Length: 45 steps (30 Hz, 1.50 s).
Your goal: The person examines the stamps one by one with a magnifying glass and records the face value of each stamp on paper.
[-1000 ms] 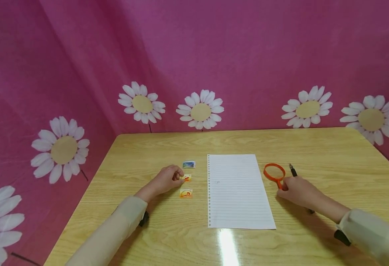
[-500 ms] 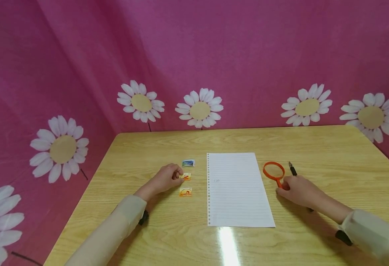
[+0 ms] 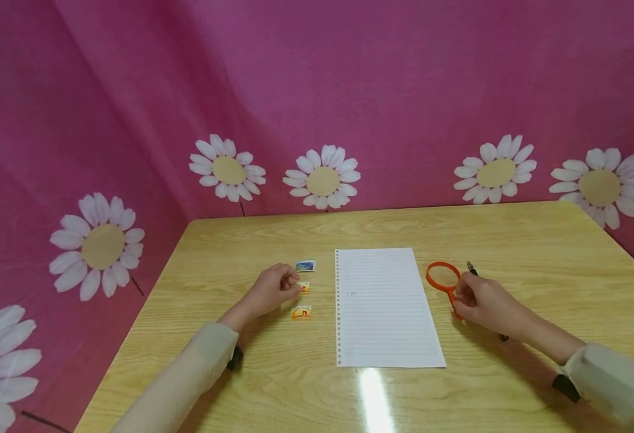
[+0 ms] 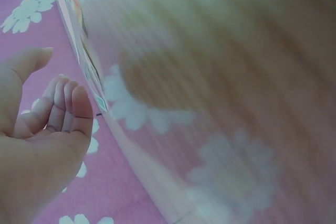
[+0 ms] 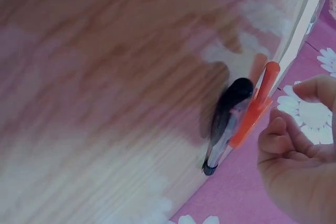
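My left hand (image 3: 269, 290), fingers loosely bent, is at the middle yellow-orange card (image 3: 305, 288) and hides its left part. A blue card (image 3: 305, 266) lies above it, another yellow-orange card (image 3: 301, 313) below. In the left wrist view, a gap shows between that hand's (image 4: 47, 129) thumb and fingers, with nothing held. The orange magnifying glass (image 3: 451, 297) lies right of the paper, with my right hand (image 3: 492, 305) over its handle. In the right wrist view, the empty right hand (image 5: 302, 156) appears apart from the orange handle (image 5: 269, 80) and black-ended pen (image 5: 226, 121).
Lined, hole-punched paper (image 3: 387, 325) with a small handwritten mark lies between the cards and the magnifying glass. The pen (image 3: 473, 270) is partly hidden beneath the right hand. Behind the wooden table (image 3: 230, 391) hangs a pink cloth with white daisies.
My right hand has come off the magnifying glass's handle and shifted slightly right, so more of the handle shows. The left hand has barely moved; the head view has shifted a little.
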Each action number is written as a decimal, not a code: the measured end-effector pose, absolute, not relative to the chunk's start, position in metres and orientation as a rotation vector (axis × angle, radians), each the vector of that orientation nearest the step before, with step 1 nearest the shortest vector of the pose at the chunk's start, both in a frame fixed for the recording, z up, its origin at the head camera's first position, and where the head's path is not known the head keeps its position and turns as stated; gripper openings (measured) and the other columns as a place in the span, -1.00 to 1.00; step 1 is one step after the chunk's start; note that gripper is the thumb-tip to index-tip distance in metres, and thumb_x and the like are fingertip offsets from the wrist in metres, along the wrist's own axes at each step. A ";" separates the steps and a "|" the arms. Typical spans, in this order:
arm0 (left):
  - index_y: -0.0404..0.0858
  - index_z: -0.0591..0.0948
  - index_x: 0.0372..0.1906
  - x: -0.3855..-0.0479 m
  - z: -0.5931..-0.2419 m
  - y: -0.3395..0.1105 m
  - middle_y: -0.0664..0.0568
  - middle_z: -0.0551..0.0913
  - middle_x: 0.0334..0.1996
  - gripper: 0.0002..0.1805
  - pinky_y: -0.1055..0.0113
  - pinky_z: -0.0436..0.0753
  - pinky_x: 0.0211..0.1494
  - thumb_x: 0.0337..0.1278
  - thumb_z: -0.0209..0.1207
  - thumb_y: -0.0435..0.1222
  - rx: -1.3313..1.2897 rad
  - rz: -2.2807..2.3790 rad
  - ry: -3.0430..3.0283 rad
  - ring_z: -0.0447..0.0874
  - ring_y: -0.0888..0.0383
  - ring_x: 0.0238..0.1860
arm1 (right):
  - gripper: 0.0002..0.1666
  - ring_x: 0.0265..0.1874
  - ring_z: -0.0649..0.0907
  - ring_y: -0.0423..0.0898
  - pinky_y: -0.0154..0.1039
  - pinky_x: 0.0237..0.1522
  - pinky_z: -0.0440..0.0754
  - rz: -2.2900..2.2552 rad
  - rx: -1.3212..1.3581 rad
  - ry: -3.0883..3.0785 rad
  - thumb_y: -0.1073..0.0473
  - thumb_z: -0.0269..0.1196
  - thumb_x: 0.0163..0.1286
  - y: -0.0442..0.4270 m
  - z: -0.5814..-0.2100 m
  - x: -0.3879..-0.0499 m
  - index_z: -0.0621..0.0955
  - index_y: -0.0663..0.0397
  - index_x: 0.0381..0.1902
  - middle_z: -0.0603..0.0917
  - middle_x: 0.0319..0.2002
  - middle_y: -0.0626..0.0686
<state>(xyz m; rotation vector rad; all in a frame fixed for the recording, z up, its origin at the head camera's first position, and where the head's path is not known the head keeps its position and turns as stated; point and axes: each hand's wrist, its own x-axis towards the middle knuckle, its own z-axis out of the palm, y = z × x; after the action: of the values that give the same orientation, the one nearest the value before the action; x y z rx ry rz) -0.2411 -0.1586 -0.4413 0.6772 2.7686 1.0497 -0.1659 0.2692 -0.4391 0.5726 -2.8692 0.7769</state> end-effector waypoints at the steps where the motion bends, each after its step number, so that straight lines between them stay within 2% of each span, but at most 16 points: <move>1: -0.35 0.56 -0.14 -0.240 -0.441 -0.158 -0.04 0.53 -0.31 -0.79 0.46 0.45 -0.24 0.19 0.28 -0.34 0.689 1.059 2.772 0.41 0.19 -0.32 | -0.76 -0.52 0.38 -0.35 -0.41 -0.53 0.42 0.782 0.589 -2.845 0.37 0.37 0.11 0.270 -0.439 -0.166 0.50 0.18 -0.34 0.52 -0.51 -0.07; 6: -0.37 0.56 -0.12 -0.232 -0.440 -0.153 -0.07 0.53 -0.29 -0.75 0.47 0.49 -0.24 0.15 0.31 -0.35 0.748 1.106 2.769 0.44 0.19 -0.32 | -0.74 -0.50 0.39 -0.33 -0.42 -0.54 0.40 0.771 0.629 -2.759 0.41 0.37 0.08 0.272 -0.437 -0.169 0.50 0.21 -0.32 0.49 -0.50 -0.08; 14: -0.40 0.54 -0.08 -0.214 -0.441 -0.142 -0.08 0.52 -0.29 -0.71 0.44 0.52 -0.21 0.15 0.31 -0.36 0.913 1.161 2.678 0.44 0.19 -0.29 | -0.70 -0.49 0.40 -0.25 -0.40 -0.51 0.39 0.747 0.577 -2.814 0.37 0.40 0.11 0.280 -0.433 -0.176 0.50 0.26 -0.27 0.49 -0.49 -0.03; 20: -0.41 0.52 -0.11 -0.202 -0.444 -0.136 -0.07 0.51 -0.32 -0.70 0.46 0.53 -0.25 0.15 0.31 -0.34 1.040 1.182 2.620 0.44 0.24 -0.32 | -0.71 -0.51 0.37 -0.32 -0.40 -0.52 0.38 0.740 0.576 -2.798 0.35 0.40 0.12 0.288 -0.438 -0.179 0.49 0.24 -0.29 0.48 -0.50 -0.04; 27: -0.38 0.54 -0.11 -0.192 -0.444 -0.129 -0.06 0.54 -0.30 -0.72 0.50 0.49 -0.22 0.14 0.33 -0.34 0.969 1.160 2.552 0.45 0.24 -0.29 | -0.72 -0.56 0.32 -0.41 -0.40 -0.58 0.34 0.713 0.570 -2.773 0.35 0.38 0.16 0.299 -0.441 -0.184 0.48 0.28 -0.27 0.49 -0.52 -0.02; 36: -0.31 0.56 -0.11 -0.180 -0.444 -0.123 -0.03 0.56 -0.25 -0.72 0.50 0.52 -0.17 0.13 0.34 -0.32 0.978 1.072 2.505 0.46 0.26 -0.27 | -0.70 -0.54 0.36 -0.34 -0.38 -0.53 0.37 0.675 0.519 -2.809 0.33 0.38 0.15 0.311 -0.444 -0.191 0.48 0.32 -0.26 0.51 -0.51 0.00; 45: -0.27 0.57 -0.14 -0.168 -0.444 -0.118 0.03 0.54 -0.29 -0.71 0.52 0.50 -0.15 0.07 0.38 -0.30 0.961 1.046 2.465 0.44 0.30 -0.27 | -0.67 -0.49 0.44 -0.21 -0.34 -0.48 0.43 0.660 0.450 -2.905 0.25 0.38 0.18 0.317 -0.445 -0.200 0.48 0.33 -0.25 0.56 -0.47 0.06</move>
<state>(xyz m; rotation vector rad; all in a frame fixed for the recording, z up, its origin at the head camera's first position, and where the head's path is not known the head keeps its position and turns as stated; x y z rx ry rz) -0.1678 -0.1176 -0.4437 0.9611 2.4649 1.0456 -0.1997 0.3173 -0.4450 0.4504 -2.9053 0.6602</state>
